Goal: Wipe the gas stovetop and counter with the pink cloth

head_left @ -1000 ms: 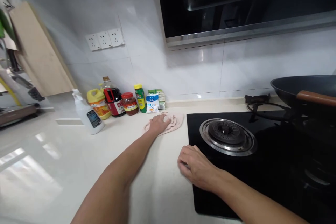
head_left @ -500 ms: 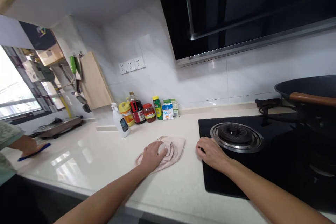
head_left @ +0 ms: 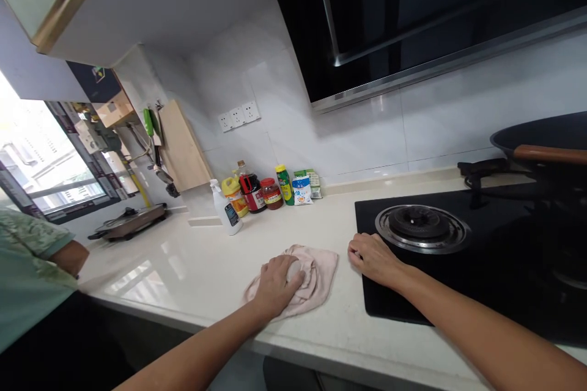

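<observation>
My left hand (head_left: pixel 277 284) presses down on a crumpled pale pink cloth (head_left: pixel 323 269) on the white counter, fingers and thumb curled about its bunched middle. A whitish rounded piece shows between thumb and fingers; whether it is a fold of the cloth or a separate thing I cannot tell. At the left edge of the black gas cooktop (head_left: pixel 408 299), my right hand (head_left: pixel 373 258) rests with its fingers curled into a loose fist. Nothing shows in it. The near burner (head_left: pixel 419 226) lies just beyond that hand.
Against the wall stand a white spray bottle (head_left: pixel 226 211), a dark sauce bottle (head_left: pixel 253 193), a red-lidded jar (head_left: pixel 271 194) and a salt packet (head_left: pixel 302 190). A wok (head_left: pixel 550 134) sits at right under the range hood (head_left: pixel 431 12). A person's sleeve (head_left: pixel 36 232) is at left.
My left hand and the cloth have shifted slightly toward the counter's front edge. The view has turned a little. The other person's hand and its blue object no longer show.
</observation>
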Tool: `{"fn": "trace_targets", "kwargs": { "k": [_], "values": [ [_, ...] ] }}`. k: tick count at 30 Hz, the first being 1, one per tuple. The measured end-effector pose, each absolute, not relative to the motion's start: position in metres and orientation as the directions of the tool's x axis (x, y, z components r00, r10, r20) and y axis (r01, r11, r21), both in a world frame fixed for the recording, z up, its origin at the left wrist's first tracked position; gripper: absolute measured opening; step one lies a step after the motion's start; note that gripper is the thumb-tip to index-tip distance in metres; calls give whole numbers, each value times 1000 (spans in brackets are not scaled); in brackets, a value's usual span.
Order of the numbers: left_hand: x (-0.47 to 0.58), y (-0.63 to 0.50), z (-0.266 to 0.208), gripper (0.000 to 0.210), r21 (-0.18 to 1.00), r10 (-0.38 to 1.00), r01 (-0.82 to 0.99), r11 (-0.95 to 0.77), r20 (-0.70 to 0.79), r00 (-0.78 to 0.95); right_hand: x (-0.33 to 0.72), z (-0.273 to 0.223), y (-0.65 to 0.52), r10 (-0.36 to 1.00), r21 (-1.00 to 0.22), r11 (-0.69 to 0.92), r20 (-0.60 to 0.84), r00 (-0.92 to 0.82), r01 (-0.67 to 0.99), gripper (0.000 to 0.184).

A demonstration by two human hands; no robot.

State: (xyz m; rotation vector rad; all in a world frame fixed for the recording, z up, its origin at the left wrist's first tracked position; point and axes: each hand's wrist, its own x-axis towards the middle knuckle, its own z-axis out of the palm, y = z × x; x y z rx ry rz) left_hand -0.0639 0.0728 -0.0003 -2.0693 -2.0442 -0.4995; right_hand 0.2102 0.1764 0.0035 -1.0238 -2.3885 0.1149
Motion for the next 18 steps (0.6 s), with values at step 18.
{"fn": "trace_targets", "kwargs": {
  "k": [18],
  "values": [
    [8,190,4,50,82,919,990,118,369,-140,249,0,211,854,-192,477,333,-401,857,30]
  ]
}}
